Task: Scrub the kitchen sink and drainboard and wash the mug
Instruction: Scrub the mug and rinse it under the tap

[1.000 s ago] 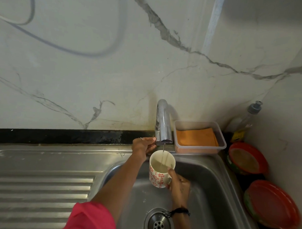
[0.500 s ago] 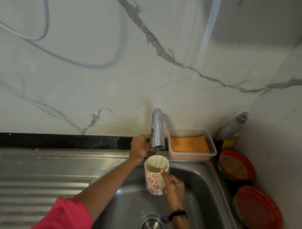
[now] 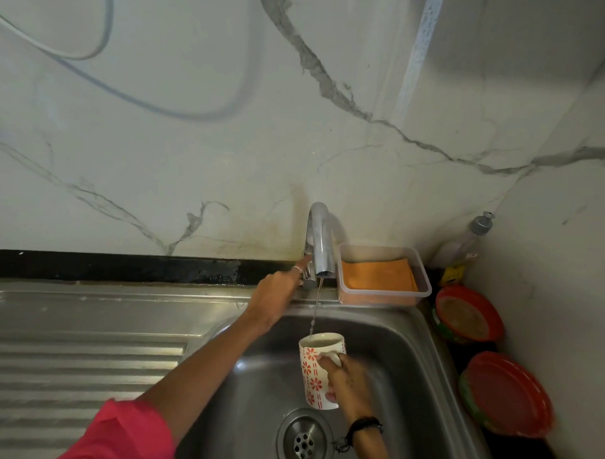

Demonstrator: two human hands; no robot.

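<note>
A white mug (image 3: 315, 367) with a red flower pattern hangs upright over the steel sink (image 3: 409, 363). My right hand (image 3: 349, 385) grips it by the handle side. A thin stream of water runs from the chrome tap (image 3: 319, 243) down to the mug's rim. My left hand (image 3: 278, 295) reaches up to the tap's base, fingers on the handle there. The ribbed drainboard (image 3: 83, 369) lies to the left of the basin. The drain (image 3: 304, 442) sits below the mug.
A clear plastic tub (image 3: 422, 288) with an orange cloth (image 3: 378, 275) stands right of the tap. A dish soap bottle (image 3: 465, 245) is in the corner. Two red-lidded containers (image 3: 469, 314) (image 3: 508, 394) sit on the dark counter at the right.
My right hand has lowered the mug away from the spout, deeper into the basin. My left hand has stayed at the tap. The water stream looks thin.
</note>
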